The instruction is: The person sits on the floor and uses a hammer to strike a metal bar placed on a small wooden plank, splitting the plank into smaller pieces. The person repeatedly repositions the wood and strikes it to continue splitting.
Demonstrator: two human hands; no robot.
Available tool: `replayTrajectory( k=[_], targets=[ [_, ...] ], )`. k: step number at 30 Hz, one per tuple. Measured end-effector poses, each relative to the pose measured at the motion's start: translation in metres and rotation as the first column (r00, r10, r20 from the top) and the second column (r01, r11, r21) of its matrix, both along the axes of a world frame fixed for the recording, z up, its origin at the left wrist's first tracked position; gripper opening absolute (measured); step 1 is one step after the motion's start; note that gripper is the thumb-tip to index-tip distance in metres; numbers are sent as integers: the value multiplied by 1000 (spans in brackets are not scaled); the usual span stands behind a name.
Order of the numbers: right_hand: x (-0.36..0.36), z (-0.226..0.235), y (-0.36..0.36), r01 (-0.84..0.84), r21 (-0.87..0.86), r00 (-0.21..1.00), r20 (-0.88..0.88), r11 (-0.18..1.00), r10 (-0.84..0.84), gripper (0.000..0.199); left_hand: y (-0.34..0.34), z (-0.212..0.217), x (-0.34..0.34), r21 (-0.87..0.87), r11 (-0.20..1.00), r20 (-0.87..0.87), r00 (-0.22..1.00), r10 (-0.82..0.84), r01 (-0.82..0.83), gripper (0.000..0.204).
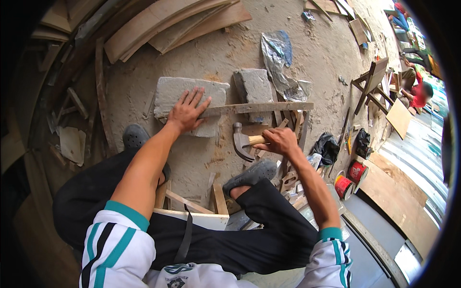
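My left hand (187,113) lies with its fingers spread on a rough grey concrete block (168,91), its thumb side at the left end of a narrow wooden strip (259,108). From there the strip runs right across a second, smaller grey block (252,86). Below the strip, my right hand (281,141) is closed around the wooden handle of a claw hammer (242,140). The steel head points left, its curved claw toward me, clear of the strip. Whether any nail is in the strip is too small to tell.
Curved boards (163,29) lie at the far left. A crumpled silver sheet (276,60) rests beyond the smaller block. Wood offcuts, a black plastic bag (326,149) and red cans (344,186) are on the right. A person in red (421,93) sits farther off, near a wooden chair (372,86).
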State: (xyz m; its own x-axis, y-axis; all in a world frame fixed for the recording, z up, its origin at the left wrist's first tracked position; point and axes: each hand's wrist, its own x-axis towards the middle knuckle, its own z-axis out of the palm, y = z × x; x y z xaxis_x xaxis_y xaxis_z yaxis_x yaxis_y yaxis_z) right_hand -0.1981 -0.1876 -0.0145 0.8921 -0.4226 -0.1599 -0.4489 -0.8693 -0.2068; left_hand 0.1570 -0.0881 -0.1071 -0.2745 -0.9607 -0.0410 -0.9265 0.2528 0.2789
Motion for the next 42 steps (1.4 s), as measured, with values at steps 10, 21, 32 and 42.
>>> replayTrajectory(
  k=[10,21,32,42],
  targets=[
    [24,11,-95,-133,21,988,-75,991,134,58,2,-3,4,-11,1000,-10,1000,5,-5,75],
    [21,3,-99,85,24,992,-100,996,-82,56,-4,-3,7,23,1000,-47,999,-11,13,82],
    [35,15,-66,-36,43,995,-92,998,40,58,3,-8,6,-10,1000,-39,999,-8,7,83],
    [5,8,-28,243,301,970,-87,922,-227,48,0,-5,3,4,1000,-45,999,-5,5,82]
  ],
)
